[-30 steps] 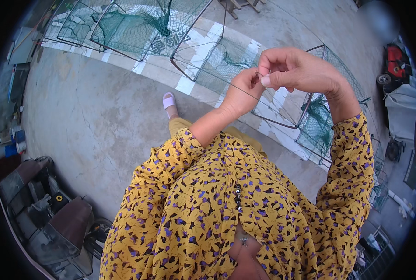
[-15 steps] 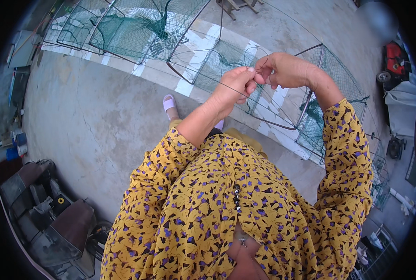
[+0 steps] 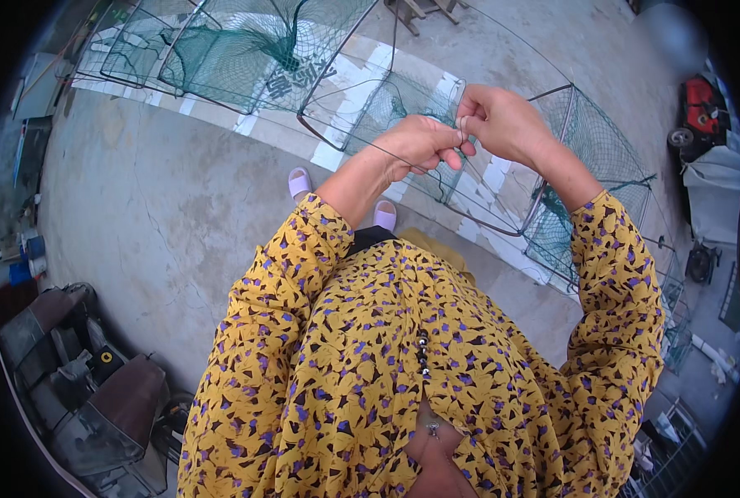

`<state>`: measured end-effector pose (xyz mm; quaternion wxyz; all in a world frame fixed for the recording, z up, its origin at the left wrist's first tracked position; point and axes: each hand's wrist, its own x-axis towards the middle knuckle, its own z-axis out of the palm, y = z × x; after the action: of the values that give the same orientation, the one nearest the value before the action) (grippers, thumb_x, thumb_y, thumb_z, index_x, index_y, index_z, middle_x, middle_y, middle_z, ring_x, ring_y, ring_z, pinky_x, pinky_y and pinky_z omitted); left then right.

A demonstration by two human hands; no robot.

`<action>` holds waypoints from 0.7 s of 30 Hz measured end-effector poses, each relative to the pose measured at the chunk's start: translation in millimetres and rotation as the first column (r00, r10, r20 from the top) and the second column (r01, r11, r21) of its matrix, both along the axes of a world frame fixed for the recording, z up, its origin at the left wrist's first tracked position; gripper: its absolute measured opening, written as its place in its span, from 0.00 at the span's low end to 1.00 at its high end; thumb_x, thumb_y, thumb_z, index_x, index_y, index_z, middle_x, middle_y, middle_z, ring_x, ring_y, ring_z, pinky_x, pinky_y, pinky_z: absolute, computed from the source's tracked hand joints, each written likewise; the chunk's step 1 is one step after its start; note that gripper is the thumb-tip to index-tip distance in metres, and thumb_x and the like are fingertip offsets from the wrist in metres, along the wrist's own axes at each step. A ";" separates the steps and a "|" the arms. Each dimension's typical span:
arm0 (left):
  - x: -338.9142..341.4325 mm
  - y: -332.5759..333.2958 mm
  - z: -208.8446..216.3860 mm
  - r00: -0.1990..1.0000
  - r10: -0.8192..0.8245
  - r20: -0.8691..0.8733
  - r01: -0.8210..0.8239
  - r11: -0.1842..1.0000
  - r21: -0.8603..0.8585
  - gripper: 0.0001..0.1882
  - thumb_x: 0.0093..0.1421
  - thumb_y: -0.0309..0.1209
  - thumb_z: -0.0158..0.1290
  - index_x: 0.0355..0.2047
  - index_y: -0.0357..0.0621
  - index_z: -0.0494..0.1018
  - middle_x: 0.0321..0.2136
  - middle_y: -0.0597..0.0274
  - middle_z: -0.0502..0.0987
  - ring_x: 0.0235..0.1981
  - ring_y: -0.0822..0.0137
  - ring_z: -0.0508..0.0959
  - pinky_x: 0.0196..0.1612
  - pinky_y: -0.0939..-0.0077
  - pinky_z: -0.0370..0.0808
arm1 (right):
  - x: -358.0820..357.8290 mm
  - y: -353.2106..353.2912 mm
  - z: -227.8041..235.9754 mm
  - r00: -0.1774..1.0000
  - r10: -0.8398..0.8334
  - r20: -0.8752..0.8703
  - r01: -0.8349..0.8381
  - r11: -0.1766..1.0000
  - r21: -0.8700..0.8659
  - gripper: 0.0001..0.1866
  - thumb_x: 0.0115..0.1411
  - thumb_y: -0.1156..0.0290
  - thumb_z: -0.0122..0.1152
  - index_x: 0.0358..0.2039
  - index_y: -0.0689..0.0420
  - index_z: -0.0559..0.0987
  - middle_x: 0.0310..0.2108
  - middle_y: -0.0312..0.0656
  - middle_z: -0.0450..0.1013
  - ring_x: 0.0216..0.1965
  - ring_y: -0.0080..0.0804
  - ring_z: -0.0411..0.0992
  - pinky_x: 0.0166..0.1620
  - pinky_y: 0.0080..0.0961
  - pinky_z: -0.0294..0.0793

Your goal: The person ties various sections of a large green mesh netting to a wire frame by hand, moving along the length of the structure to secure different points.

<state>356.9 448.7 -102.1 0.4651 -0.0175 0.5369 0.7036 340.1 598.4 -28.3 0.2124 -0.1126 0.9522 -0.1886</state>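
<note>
Green net cages [image 3: 245, 50] lie folded on the concrete floor [image 3: 162, 207], nothing visible inside them. Raised at chest height, the left hand [image 3: 420, 143] pinches a thin line [image 3: 361, 143] running from the wire cage frame [image 3: 503, 224]; the right hand [image 3: 503, 124] meets it, grip closed on the same line, seemingly for tension.

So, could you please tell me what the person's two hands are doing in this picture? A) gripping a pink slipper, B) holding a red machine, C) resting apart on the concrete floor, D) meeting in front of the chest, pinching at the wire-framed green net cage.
D: the left hand and right hand meet fingertip to fingertip, pinching at the wire frame of the green net cage, raised above the concrete floor.
</note>
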 end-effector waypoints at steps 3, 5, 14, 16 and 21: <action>-0.8 3.5 -4.8 1.000 0.001 -0.031 -0.002 1.000 -0.006 0.11 0.60 0.35 0.47 0.31 0.42 0.76 0.15 0.69 0.72 0.08 0.84 0.54 0.09 0.88 0.46 | -3.2 2.8 -3.8 0.999 -0.034 0.039 0.035 0.999 -0.034 0.07 0.49 0.67 0.54 0.25 0.56 0.74 0.19 0.37 0.74 0.26 0.35 0.73 0.32 0.30 0.70; 0.0 5.1 -5.0 0.998 0.011 -0.056 -0.012 1.000 -0.004 0.11 0.59 0.35 0.48 0.31 0.42 0.76 0.16 0.70 0.72 0.08 0.84 0.54 0.09 0.89 0.46 | -5.0 2.3 -3.0 0.999 -0.037 0.013 0.037 0.998 0.052 0.08 0.49 0.65 0.56 0.23 0.57 0.76 0.20 0.40 0.75 0.25 0.36 0.73 0.31 0.30 0.70; 11.8 17.0 -15.3 0.921 0.152 -0.359 -0.177 0.984 -0.036 0.10 0.58 0.34 0.52 0.29 0.43 0.78 0.22 0.69 0.76 0.20 0.84 0.68 0.26 0.87 0.64 | -20.0 12.2 -17.7 0.960 -0.061 0.272 0.076 0.996 -0.044 0.11 0.51 0.66 0.57 0.21 0.63 0.74 0.17 0.37 0.70 0.18 0.22 0.66 0.22 0.24 0.66; 13.5 19.6 -26.1 0.861 0.203 -0.467 -0.231 0.973 -0.003 0.08 0.57 0.33 0.53 0.30 0.41 0.76 0.25 0.69 0.75 0.22 0.83 0.68 0.28 0.86 0.65 | -19.2 14.7 -13.3 0.974 -0.020 0.227 0.030 0.999 -0.037 0.10 0.51 0.67 0.56 0.22 0.62 0.74 0.17 0.37 0.70 0.19 0.22 0.66 0.23 0.23 0.65; 20.1 21.5 -24.5 0.734 0.197 -0.649 -0.330 0.940 -0.088 0.13 0.53 0.32 0.57 0.34 0.38 0.69 0.28 0.66 0.73 0.23 0.77 0.69 0.29 0.83 0.68 | -11.3 13.8 13.5 0.997 0.053 0.052 -0.061 0.986 0.157 0.07 0.50 0.69 0.56 0.24 0.59 0.73 0.20 0.36 0.69 0.23 0.23 0.66 0.26 0.22 0.64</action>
<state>377.0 470.2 -126.6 0.1487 0.0973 0.7205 0.6703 328.8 612.2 -14.8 0.2487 -0.1179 0.9552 -0.1091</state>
